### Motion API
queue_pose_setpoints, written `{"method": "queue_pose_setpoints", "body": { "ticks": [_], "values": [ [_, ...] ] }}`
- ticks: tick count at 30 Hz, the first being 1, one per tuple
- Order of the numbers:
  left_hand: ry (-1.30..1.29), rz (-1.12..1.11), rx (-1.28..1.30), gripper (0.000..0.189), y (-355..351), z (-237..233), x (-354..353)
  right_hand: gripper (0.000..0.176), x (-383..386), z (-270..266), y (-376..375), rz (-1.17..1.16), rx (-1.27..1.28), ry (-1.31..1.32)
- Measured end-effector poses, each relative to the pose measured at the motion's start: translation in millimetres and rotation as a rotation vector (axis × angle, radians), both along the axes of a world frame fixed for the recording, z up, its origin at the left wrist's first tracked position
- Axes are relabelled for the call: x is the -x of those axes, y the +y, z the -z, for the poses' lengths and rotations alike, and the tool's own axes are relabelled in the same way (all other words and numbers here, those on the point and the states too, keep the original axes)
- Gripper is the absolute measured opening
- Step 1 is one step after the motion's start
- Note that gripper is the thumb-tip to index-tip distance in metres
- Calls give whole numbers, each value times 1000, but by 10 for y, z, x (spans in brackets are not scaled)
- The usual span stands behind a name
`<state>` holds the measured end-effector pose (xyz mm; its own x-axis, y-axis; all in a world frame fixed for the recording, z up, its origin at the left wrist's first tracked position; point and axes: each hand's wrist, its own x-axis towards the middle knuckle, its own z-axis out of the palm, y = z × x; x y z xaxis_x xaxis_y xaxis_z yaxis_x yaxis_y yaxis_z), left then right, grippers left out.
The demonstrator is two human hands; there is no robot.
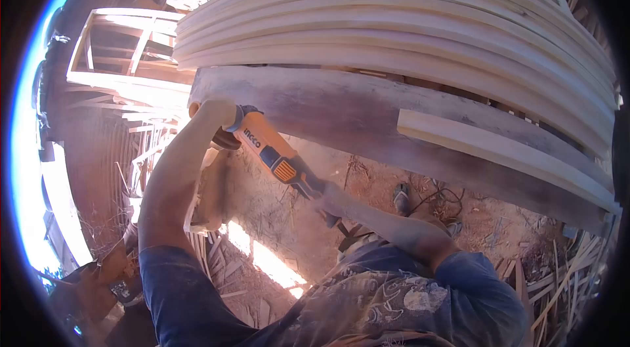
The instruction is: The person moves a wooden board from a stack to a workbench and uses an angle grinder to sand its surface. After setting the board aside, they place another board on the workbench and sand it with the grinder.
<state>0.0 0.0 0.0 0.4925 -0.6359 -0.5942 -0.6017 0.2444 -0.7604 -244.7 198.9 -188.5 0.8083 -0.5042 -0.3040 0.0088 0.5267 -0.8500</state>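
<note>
An orange and black INGCO angle grinder (266, 147) slants across the middle of the view. My left hand (220, 114) is closed around its front end, just over the left end of a dark, dusty plank (315, 101). A dark round part shows below that hand; the grinder's working face is hidden. My right hand (326, 197) wraps around the rear handle, close to my body. On the plank's right half lies a pale wooden strip (485, 143).
A large stack of pale curved boards (394, 15) rises behind the plank. A wooden frame (125, 48) and loose slats stand at the left. Offcuts (564, 294) litter the right side. A cable (446, 196) lies on the dusty ground near my shoe (401, 198).
</note>
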Motion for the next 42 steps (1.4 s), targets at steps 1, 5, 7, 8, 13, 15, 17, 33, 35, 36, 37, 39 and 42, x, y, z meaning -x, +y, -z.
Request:
{"method": "queue_pose_setpoints", "body": {
  "ticks": [1, 5, 7, 8, 13, 15, 17, 33, 35, 36, 37, 39, 42],
  "values": [
    [-28, 1, -3, 36, 9, -145, -11, 34, -86, -114, -20, -6, -91, -43],
    [-115, 258, -45, 30, -525, 580, 437, 28, 35, 56, -246, 18, -374, -132],
    [-264, 458, 59, 29, -641, 893, 508, 25, 42, 48, -341, 68, -452, -158],
    [-334, 557, 106, 28, -692, 1045, 565, 23, 68, 48, -364, 95, -499, -167],
    [691, 535, 474, 19, -448, 878, 1159, 21, -110, 430, -553, -59, -766, -378],
    [1039, 720, 691, 13, -122, 845, 1431, 15, -265, 544, -665, -110, -860, -454],
    [1261, 554, 724, 12, 281, 698, 1663, 12, -400, 669, -730, -136, -920, -526],
    [1415, -271, 1123, 9, 2103, 967, 1486, 56, 360, 550, -652, -12, -452, -93],
    [1533, -178, 1071, 10, 1805, 784, 1922, 54, 880, 616, -510, 19, -414, 230],
    [1599, -2, 1018, 14, 1583, 783, 2125, 53, 1181, 598, -456, 81, -397, 257],
    [1658, 175, 969, 17, 1366, 782, 2341, 53, 1514, 581, -355, 164, -387, 262],
    [1732, 477, 878, 25, 1017, 733, 2857, 51, 2104, 524, -115, 342, -352, 278],
    [1707, 789, 693, 37, 640, 645, 3596, 49, 2937, 374, 298, 674, -295, 316]
  ]
}}
